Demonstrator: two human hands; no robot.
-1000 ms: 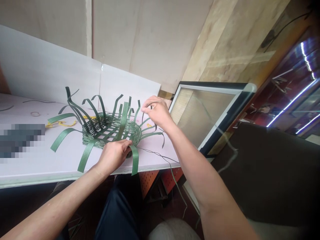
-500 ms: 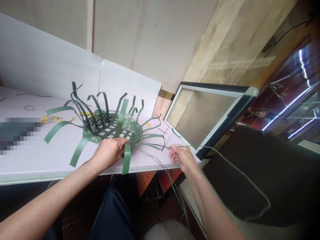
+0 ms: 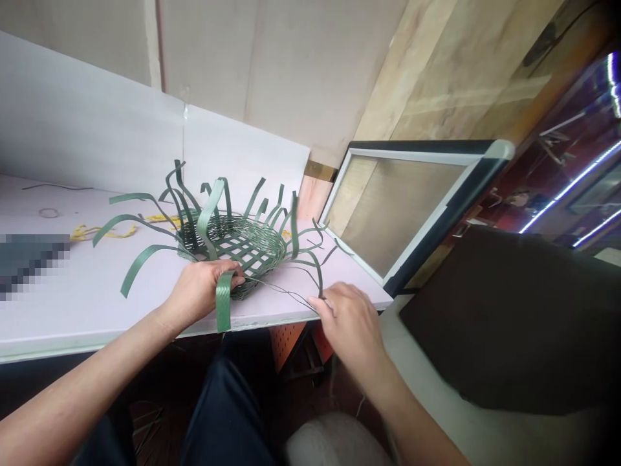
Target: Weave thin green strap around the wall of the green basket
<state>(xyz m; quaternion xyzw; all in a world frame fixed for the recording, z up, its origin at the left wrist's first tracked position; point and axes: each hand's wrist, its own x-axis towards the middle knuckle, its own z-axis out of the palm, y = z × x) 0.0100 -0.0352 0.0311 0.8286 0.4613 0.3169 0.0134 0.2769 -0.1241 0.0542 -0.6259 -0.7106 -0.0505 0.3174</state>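
Observation:
A half-woven green strap basket (image 3: pixel 233 243) lies on the white table (image 3: pixel 72 304), its loose strap ends curling up and outwards all round. My left hand (image 3: pixel 201 288) is closed on the basket's near rim, beside a wide strap that hangs over the table edge. My right hand (image 3: pixel 347 317) sits at the table's near right corner, fingers pinched on a thin dark green strand (image 3: pixel 286 292) that runs back to the basket.
A white board (image 3: pixel 97 142) stands at the back of the table. Yellow strap scraps (image 3: pixel 97 230) lie left of the basket. A framed glass panel (image 3: pixel 402 207) leans to the right, with a dark cushion (image 3: pixel 514 310) below it. My legs are under the table.
My right hand went from the basket's far rim down to the table's right edge, pulling the thin strand through. The basket has turned and shifted a little; my left hand kept its hold.

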